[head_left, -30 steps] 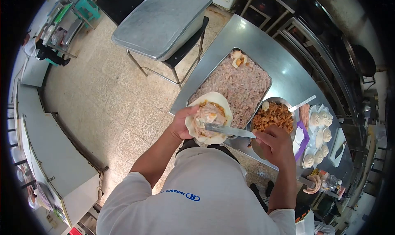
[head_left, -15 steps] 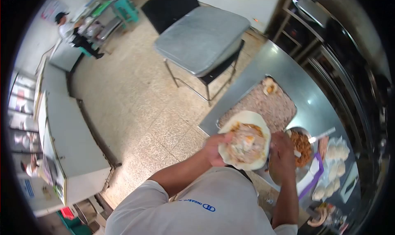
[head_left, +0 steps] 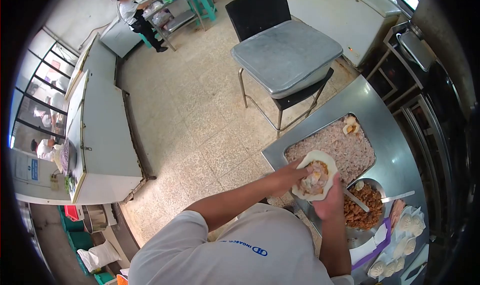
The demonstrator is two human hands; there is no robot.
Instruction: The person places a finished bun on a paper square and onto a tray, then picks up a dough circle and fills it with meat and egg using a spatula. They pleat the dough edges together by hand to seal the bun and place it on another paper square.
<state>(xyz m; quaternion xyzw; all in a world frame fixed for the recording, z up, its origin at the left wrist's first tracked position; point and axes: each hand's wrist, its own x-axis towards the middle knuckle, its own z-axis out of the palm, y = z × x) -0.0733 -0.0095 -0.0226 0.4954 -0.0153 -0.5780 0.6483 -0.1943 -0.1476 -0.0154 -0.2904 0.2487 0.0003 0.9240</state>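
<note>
A flat round of white dough [head_left: 327, 189] with a pinkish and orange filling [head_left: 314, 179] on it is held between both hands over the steel table's near edge. My left hand [head_left: 291, 179] grips its left side, the thumb over the filling. My right hand [head_left: 331, 200] supports it from below and the right. Just beyond lies a tray of pinkish chopped filling [head_left: 345, 147], with a small filled dough piece [head_left: 351, 127] at its far corner. To the right, a steel bowl [head_left: 378, 186] holds orange-brown filling [head_left: 361, 212] and spoons.
Pleated white buns [head_left: 410, 224] sit on papers at the right, beside a purple-edged item [head_left: 382, 240]. A chair [head_left: 258, 15] bearing a grey lidded container [head_left: 287, 55] stands beyond the steel table [head_left: 395, 135]. Another person [head_left: 131, 14] is at a far table. White freezers [head_left: 107, 135] line the left.
The view has shifted, and the dough is now smaller-looking and more cupped. My right hand has moved from its right side to beneath it; my left fingers now reach over its rim.
</note>
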